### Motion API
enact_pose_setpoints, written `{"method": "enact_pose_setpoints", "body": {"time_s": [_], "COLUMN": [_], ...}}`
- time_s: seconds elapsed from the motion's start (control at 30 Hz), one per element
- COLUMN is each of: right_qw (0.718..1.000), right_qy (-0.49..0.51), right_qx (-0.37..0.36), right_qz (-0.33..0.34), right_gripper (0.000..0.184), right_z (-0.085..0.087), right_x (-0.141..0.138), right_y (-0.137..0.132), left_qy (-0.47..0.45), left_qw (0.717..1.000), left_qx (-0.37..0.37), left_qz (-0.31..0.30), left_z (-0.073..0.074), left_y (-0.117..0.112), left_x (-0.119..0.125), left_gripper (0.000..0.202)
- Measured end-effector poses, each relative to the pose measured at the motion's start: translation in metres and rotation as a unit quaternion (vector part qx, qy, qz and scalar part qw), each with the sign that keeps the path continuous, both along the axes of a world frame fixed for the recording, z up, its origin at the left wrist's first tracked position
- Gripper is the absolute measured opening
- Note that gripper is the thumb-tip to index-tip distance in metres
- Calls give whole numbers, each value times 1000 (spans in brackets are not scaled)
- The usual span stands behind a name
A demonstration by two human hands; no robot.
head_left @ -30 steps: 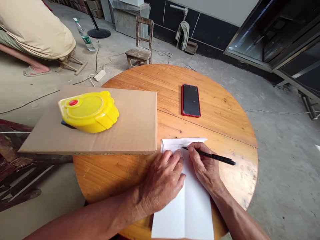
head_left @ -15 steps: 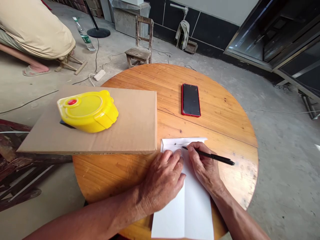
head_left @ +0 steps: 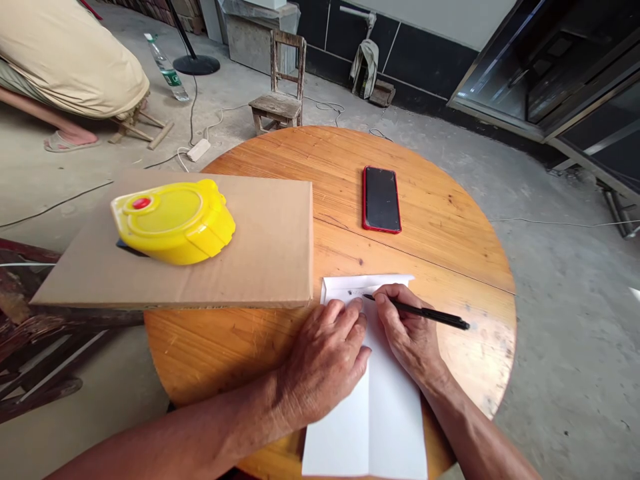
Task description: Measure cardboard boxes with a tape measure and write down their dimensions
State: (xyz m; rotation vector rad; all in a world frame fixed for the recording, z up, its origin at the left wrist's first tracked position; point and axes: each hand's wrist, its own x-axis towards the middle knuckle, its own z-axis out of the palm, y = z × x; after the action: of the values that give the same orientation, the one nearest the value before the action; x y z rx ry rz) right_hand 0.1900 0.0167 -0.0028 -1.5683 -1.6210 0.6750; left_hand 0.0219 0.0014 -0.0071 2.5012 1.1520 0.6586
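A white sheet of paper (head_left: 385, 413) with a centre fold lies at the near edge of the round wooden table (head_left: 440, 220). My left hand (head_left: 325, 360) rests flat on the paper's left part, fingers stretched toward its top edge. My right hand (head_left: 407, 330) is closed round a black pen (head_left: 425, 313), whose tip touches the paper near the top, beside faint marks.
A cardboard sheet (head_left: 260, 253) overhangs the table's left side and carries a yellow tape measure (head_left: 173, 223). A red-cased phone (head_left: 381, 199) lies face up further back. On the floor are a small wooden chair (head_left: 280, 87), a water bottle (head_left: 167, 67), cables and a crouching person (head_left: 65, 60).
The hands and pen hold nearly still; small dark marks have appeared near the pen tip. The view has drifted slightly.
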Motion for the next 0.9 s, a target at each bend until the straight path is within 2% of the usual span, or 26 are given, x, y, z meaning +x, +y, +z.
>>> {"method": "enact_pose_setpoints", "body": {"time_s": [0.3, 0.9], "right_qw": [996, 999], "right_qy": [73, 29], "right_qx": [8, -12], "right_qz": [-44, -22], "right_gripper": [17, 18], "right_z": [-2, -3], "right_x": [3, 4], "right_y": [-3, -3], "left_qy": [5, -1], "left_qw": [1000, 1000], "left_qx": [-17, -8], "left_qz": [0, -4], "left_z": [0, 0], "left_y": [0, 0], "left_x": [0, 0], "left_gripper": [29, 27]}}
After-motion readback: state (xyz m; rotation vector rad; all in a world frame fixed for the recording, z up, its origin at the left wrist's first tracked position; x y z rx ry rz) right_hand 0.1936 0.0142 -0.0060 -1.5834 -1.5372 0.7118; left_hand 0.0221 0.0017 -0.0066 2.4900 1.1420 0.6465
